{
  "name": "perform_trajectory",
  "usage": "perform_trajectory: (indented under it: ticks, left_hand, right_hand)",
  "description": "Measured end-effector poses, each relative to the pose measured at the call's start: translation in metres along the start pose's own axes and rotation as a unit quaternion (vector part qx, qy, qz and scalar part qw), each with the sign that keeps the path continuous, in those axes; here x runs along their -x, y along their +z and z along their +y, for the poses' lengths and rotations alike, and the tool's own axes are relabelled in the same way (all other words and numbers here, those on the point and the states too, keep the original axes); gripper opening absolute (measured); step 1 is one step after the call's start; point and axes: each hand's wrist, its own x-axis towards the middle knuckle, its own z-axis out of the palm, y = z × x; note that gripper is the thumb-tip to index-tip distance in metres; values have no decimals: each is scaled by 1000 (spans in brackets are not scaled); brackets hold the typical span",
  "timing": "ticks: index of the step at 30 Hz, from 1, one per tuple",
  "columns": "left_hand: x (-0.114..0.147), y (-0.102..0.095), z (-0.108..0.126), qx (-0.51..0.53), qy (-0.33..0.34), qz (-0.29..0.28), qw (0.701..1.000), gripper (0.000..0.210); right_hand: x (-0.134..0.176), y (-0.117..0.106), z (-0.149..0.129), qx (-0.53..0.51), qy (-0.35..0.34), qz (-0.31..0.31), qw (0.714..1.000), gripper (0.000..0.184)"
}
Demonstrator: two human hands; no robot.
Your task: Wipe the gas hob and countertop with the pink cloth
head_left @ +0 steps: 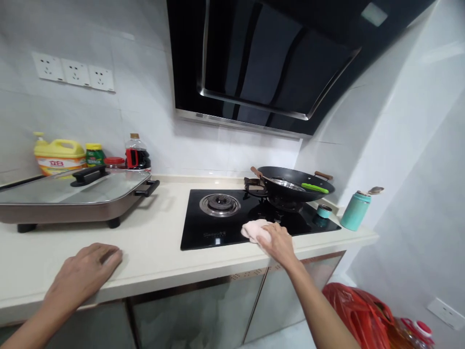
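The right hand point(279, 242) grasps a pale cloth point(255, 230), bunched leftward from its fingers at the front of the stove point(249, 208); the left hand point(84, 269), fingers loose, rests on the counter point(154, 242).

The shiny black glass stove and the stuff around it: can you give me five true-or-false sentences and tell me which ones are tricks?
1. The person's right hand holds a pale pink cloth on the flat black glass stove. True.
2. The left hand is also on the stove. False: it rests on the cream countertop.
3. A bright green handle shows at the round black wok. True.
4. The turquoise cylindrical bottle lies on its side. False: it stands on its base.
5. The yellow plastic jug stands near the wall. True.
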Motion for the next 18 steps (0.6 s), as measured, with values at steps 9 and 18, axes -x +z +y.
perform_trajectory:
  ticks: [9,18]
  left_hand:
    - [8,-16,17,18,-24,-13,999,54]
    - [9,-16,19,21,-35,-10,999,51]
  right_hand:
    - [-31,1,125,9,220,-14,975,58]
    - [-51,-8,147,57,253,-30,965,64]
